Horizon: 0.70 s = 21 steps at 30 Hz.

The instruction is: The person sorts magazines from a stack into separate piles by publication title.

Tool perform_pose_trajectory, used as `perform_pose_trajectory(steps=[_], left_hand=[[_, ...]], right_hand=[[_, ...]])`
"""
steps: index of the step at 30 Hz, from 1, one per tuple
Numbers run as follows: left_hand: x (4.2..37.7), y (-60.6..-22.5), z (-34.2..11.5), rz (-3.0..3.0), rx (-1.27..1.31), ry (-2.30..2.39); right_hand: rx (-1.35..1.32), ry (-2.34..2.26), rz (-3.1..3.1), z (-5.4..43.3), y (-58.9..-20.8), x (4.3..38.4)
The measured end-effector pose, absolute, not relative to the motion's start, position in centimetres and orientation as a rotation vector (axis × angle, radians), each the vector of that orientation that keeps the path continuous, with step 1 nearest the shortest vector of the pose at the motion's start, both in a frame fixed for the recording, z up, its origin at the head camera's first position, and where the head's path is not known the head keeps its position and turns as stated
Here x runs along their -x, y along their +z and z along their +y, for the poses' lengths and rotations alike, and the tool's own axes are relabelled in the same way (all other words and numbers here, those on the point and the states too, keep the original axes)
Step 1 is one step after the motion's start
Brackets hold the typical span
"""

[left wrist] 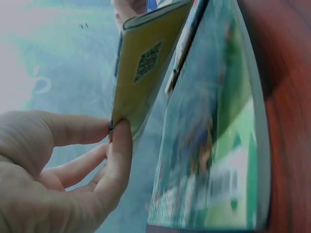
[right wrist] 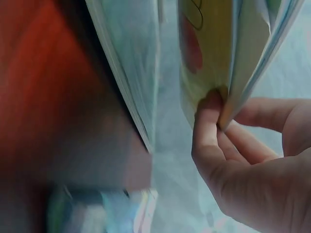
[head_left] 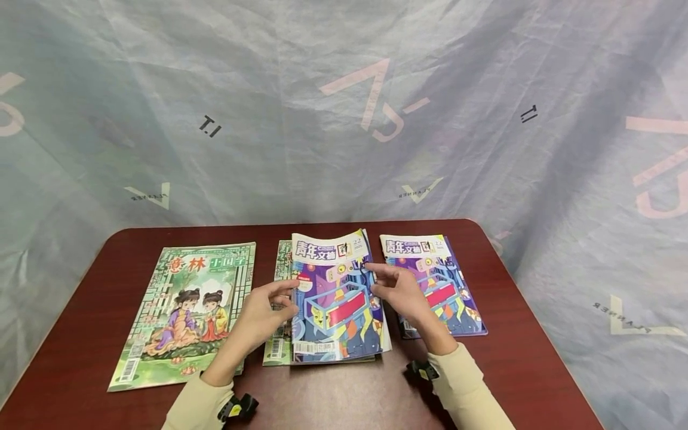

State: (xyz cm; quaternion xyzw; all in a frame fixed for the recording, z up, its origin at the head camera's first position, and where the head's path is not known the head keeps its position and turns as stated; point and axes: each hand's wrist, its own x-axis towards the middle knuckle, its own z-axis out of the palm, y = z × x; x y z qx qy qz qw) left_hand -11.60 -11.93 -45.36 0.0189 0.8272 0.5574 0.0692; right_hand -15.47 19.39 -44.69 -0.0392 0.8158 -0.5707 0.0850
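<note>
A purple-and-blue magazine [head_left: 338, 307] with a white title band is held by both hands over the middle of the table. My left hand [head_left: 263, 313] pinches its left edge between thumb and fingers. On the opposite edge, my right hand [head_left: 403, 292] grips it the same way. Under it lies a green magazine [head_left: 276, 352], mostly hidden. In the left wrist view the held magazine's yellowish back [left wrist: 126, 97] is raised clear of the green cover [left wrist: 228, 141] below. Its pages fan slightly apart by the right fingers [right wrist: 206, 131].
A green magazine [head_left: 185, 322] with two cartoon figures lies at the left of the dark red table [head_left: 80, 322], apparently atop another. At the right lies a second purple-and-blue magazine [head_left: 457, 304], partly behind my right hand. A grey printed curtain [head_left: 301, 149] hangs behind the table.
</note>
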Motion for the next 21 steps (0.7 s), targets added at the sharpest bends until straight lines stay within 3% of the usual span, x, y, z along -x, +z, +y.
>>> perform_pose_trajectory(steps=[21], left_hand=[[12.4,-46.3,-3.5,2.421,-0.138,1.943]], right_hand=[[0.16,-1.583,2.47,29.0,-42.9,17.4]])
